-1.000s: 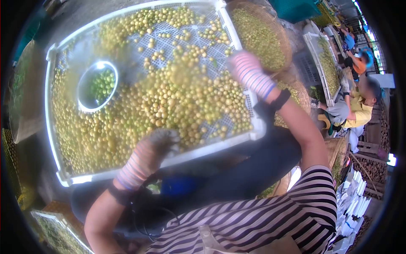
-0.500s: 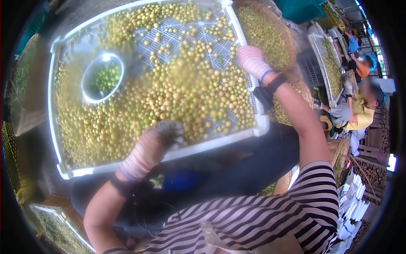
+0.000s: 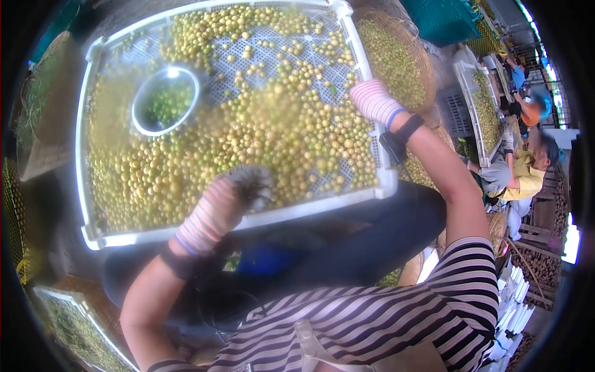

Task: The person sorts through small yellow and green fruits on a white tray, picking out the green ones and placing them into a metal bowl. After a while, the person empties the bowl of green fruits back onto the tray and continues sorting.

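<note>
A big white perforated tray [image 3: 87,186] full of small yellow-green round fruits [image 3: 273,136] lies in front of me. My left hand [image 3: 232,195], in a striped glove, grips the tray's near rim. My right hand [image 3: 372,99], also gloved, holds the tray's right rim. A round metal bowl [image 3: 164,102] with greener fruits sits inside the tray at its upper left. The fruits look blurred, as if rolling.
A woven basket [image 3: 396,56] of the same fruits stands past the tray's right edge. Another white tray [image 3: 480,105] of fruits lies at the right, with several people seated beside it. More fruit trays show at the lower left [image 3: 74,328].
The tray has shifted up and to the right in view and both hands moved with it. Fruits have rolled across the tray floor.
</note>
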Demonstrator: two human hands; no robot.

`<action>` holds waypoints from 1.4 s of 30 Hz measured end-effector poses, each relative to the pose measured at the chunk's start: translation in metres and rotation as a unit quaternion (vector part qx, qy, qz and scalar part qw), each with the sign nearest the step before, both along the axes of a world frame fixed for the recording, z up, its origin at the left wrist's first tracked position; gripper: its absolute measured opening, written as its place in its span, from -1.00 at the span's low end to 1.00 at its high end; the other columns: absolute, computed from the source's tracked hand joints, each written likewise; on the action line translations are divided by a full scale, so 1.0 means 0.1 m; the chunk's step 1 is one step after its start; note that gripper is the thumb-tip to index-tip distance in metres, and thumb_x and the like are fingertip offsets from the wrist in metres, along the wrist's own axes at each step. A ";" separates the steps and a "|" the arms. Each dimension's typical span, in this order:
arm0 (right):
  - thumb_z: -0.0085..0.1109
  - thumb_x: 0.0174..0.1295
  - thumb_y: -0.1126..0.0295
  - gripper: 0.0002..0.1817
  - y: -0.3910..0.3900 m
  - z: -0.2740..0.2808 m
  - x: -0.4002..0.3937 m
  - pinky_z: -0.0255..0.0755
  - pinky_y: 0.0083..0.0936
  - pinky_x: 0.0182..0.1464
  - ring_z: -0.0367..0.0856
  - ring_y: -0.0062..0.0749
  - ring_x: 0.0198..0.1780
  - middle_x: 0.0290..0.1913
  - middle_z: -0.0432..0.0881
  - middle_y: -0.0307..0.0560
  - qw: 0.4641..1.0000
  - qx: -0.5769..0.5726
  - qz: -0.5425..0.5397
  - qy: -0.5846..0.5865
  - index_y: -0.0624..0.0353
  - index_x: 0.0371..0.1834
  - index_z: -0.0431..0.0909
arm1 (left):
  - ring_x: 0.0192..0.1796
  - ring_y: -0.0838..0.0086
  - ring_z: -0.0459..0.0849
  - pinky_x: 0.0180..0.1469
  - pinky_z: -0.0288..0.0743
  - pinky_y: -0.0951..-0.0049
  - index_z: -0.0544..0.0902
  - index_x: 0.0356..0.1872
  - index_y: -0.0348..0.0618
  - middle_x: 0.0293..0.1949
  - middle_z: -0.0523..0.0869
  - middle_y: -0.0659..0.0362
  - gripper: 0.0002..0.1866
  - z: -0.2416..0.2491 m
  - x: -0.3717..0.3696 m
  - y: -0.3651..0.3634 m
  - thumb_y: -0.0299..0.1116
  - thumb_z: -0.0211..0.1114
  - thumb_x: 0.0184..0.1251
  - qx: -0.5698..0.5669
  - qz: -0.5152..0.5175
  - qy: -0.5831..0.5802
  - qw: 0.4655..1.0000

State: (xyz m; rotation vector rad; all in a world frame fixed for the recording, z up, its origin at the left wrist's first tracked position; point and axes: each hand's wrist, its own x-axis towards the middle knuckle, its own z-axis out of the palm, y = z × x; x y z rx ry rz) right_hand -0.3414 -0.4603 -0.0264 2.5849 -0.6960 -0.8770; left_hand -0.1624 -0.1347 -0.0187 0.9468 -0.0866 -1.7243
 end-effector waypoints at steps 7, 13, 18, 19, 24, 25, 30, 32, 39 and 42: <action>0.20 0.12 0.18 -0.76 0.62 0.29 0.11 0.53 -0.38 -0.19 0.66 -0.26 -0.37 -0.38 0.70 -0.03 0.860 0.416 -0.035 -0.295 0.06 -0.28 0.71 | -0.17 0.37 0.63 -0.16 0.51 0.42 0.55 -0.03 -0.23 -0.15 0.66 0.10 -0.65 -0.09 -0.02 -0.04 -0.14 0.06 0.44 0.032 0.005 0.022 0.999; 0.12 0.15 0.23 -0.74 0.75 0.34 0.39 0.52 -0.29 -0.07 0.66 -0.11 -0.15 -0.20 0.69 0.04 0.913 0.227 -0.005 -0.340 0.12 -0.21 0.67 | -0.15 0.37 0.65 -0.24 0.54 0.52 0.54 -0.06 -0.25 -0.11 0.65 0.07 -0.69 -0.02 -0.06 -0.11 -0.19 0.05 0.46 0.045 0.037 0.143 0.988; 0.10 0.16 0.24 -0.73 -0.02 -0.13 0.33 0.48 -0.19 -0.02 0.64 0.00 -0.17 -0.27 0.66 0.10 0.969 0.074 -0.133 -0.197 0.16 -0.20 0.65 | -0.36 0.52 0.52 -0.26 0.42 0.61 0.57 -0.15 -0.21 -0.36 0.61 0.21 -0.80 0.31 0.25 -0.28 -0.30 0.11 0.41 -0.039 0.070 0.023 0.997; 0.09 0.15 0.25 -0.74 -0.03 -0.13 0.34 0.48 -0.20 -0.01 0.64 0.00 -0.16 -0.26 0.67 0.10 0.971 0.075 -0.142 -0.177 0.15 -0.22 0.65 | -0.30 0.49 0.59 -0.25 0.50 0.60 0.55 -0.11 -0.27 -0.29 0.63 0.15 -0.78 0.34 0.40 -0.33 -0.33 0.11 0.41 -0.058 0.106 -0.029 0.992; 0.17 0.08 0.36 -0.83 -0.23 -0.24 0.22 0.53 -0.30 -0.12 0.68 -0.16 -0.25 -0.32 0.68 0.07 0.934 0.246 -0.155 -0.207 0.17 -0.32 0.65 | -0.12 0.14 0.68 0.01 0.64 0.35 0.36 0.13 -0.40 -0.05 0.59 -0.11 -0.66 0.09 1.18 -0.40 -0.46 0.09 0.40 -0.079 0.083 -0.535 0.837; 0.22 0.05 0.40 -0.91 -0.40 -0.60 0.08 0.54 -0.40 -0.20 0.66 -0.34 -0.33 -0.41 0.66 0.02 0.907 0.297 -0.107 -0.279 0.15 -0.39 0.62 | -0.03 0.02 0.63 0.08 0.61 0.26 0.25 0.23 -0.37 0.06 0.51 -0.19 -0.56 0.11 1.24 -0.41 -0.45 0.07 0.40 -0.110 0.144 -0.458 0.870; 0.26 -0.01 0.46 -0.58 0.90 0.46 -0.28 0.53 -0.46 -0.13 0.66 -0.36 -0.19 -0.23 0.69 -0.03 0.736 0.670 -0.013 -0.102 0.15 0.02 0.58 | 0.13 0.12 0.54 0.15 0.49 0.21 0.32 0.26 -0.25 0.30 0.29 -0.07 -0.57 0.12 1.33 -0.30 -0.29 0.01 0.45 -0.091 0.112 -0.535 0.832; 0.31 -0.01 0.34 -0.45 1.19 0.58 -0.48 0.50 -0.43 -0.05 0.66 -0.25 -0.13 -0.15 0.68 0.06 0.751 0.656 0.079 -0.001 0.09 0.15 0.52 | 0.11 0.19 0.55 0.09 0.48 0.24 0.36 0.25 -0.17 0.25 0.37 0.02 -0.58 0.24 1.21 -0.37 -0.30 0.05 0.42 -0.048 0.279 -0.240 0.929; 0.06 0.24 0.18 -0.72 0.12 0.24 -0.16 0.51 -0.27 -0.06 0.63 -0.07 -0.21 -0.20 0.65 0.01 0.966 0.175 -0.010 -0.192 0.09 -0.15 0.62 | -0.02 0.35 0.61 -0.03 0.48 0.34 0.33 0.30 -0.11 0.07 0.55 0.16 -0.51 0.36 0.74 -0.36 -0.28 0.14 0.37 -0.063 0.201 -0.411 0.887; 0.06 0.24 0.07 -0.64 -0.10 0.20 0.09 0.49 -0.23 -0.01 0.64 -0.08 -0.13 -0.14 0.65 0.07 0.975 0.146 -0.083 -0.145 0.05 -0.09 0.64 | -0.02 0.36 0.61 -0.04 0.47 0.35 0.33 0.31 -0.11 0.09 0.54 0.16 -0.49 0.38 0.67 -0.32 -0.26 0.16 0.36 -0.056 0.217 -0.323 0.919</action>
